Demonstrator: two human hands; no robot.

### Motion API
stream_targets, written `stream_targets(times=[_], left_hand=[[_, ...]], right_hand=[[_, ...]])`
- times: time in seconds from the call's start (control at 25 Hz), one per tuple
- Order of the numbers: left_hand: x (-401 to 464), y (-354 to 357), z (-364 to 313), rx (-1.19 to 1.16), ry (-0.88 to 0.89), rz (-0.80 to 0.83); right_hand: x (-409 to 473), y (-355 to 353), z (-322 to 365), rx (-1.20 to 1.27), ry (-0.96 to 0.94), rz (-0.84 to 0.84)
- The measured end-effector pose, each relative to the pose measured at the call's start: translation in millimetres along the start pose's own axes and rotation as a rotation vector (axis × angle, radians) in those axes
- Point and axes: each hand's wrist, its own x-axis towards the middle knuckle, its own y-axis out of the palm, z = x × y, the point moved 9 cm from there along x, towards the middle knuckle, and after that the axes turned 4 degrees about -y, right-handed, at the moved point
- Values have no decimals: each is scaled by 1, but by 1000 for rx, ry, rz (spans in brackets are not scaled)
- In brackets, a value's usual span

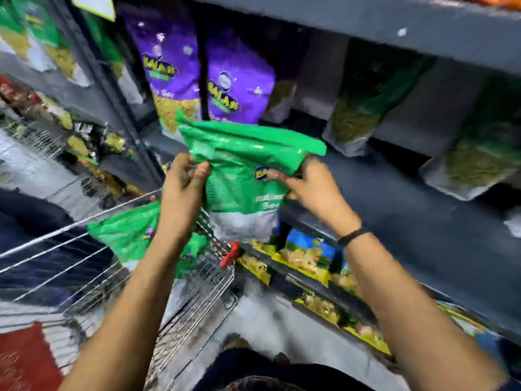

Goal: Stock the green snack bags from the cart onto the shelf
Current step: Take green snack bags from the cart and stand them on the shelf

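I hold a green snack bag (239, 170) upright in the air between the cart and the shelf. My left hand (183, 184) grips its left edge and my right hand (310, 184) grips its right side, a dark band on that wrist. The bag's top is folded over. More green snack bags (127, 232) lie in the wire cart (203, 300) at lower left, under my left forearm. The dark shelf board (394, 210) lies just right of the held bag, with a bare stretch in front of my right hand.
Purple snack bags (236, 80) stand at the back of the shelf, dark green bags (358, 114) to their right. An upper shelf (366, 21) overhangs. Yellow and blue packs (307, 255) fill the lower shelf. A red handle (229, 253) sits on the cart's corner. The view is blurred.
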Motion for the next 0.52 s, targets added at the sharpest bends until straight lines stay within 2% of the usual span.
stream_targets(times=[0.2,0.32,0.44,0.52], left_hand=[[54,125,-30,-55,83,180],[81,158,-17,-47,69,223],[97,186,11,-49,10,350],[106,204,25,-200,-172,430]], right_hand=[[4,-125,-26,66,93,-315],[12,-136,-54,11,167,-377],[9,-134,-80,66,219,-445],[2,-136,-90,118,259,-612]])
